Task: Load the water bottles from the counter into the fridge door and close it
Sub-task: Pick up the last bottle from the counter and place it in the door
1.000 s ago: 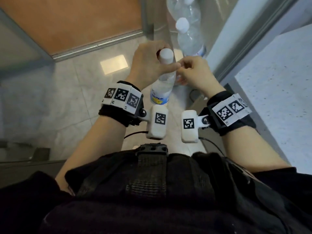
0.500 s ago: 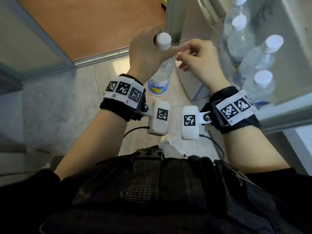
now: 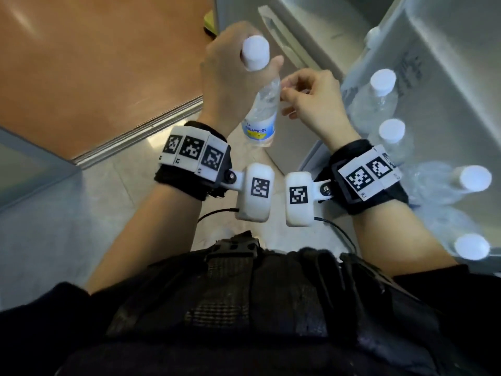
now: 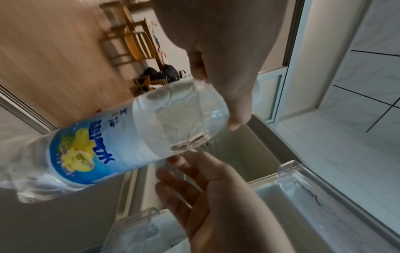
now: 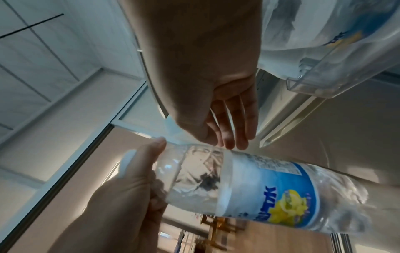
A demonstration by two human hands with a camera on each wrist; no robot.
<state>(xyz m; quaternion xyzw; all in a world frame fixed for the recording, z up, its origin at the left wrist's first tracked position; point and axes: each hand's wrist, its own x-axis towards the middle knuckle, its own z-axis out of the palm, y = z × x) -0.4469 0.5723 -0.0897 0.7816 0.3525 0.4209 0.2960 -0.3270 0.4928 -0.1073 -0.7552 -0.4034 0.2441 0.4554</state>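
Observation:
My left hand [image 3: 230, 66] grips a clear water bottle [image 3: 263, 115] by its neck, just under the white cap [image 3: 255, 56]. The bottle hangs tilted, its blue and yellow label [image 4: 82, 154] toward the base. My right hand [image 3: 311, 101] is beside the bottle's shoulder with relaxed fingers [image 5: 236, 123], their tips at or just off the plastic; it holds nothing. To the right, several white-capped bottles [image 3: 382, 82] stand in the open fridge door's shelf [image 5: 324, 77].
The white fridge door [image 3: 447, 63] fills the right side. A brown wooden floor [image 3: 95, 63] lies beyond a metal threshold strip [image 3: 141, 134], with pale tiles below. A grey panel [image 3: 32, 169] stands at the left. My dark vest fills the bottom.
The view has swung right and the fridge door shelf with its bottles has come in on the right. My left hand has raised the bottle; my right hand stays close beside it.

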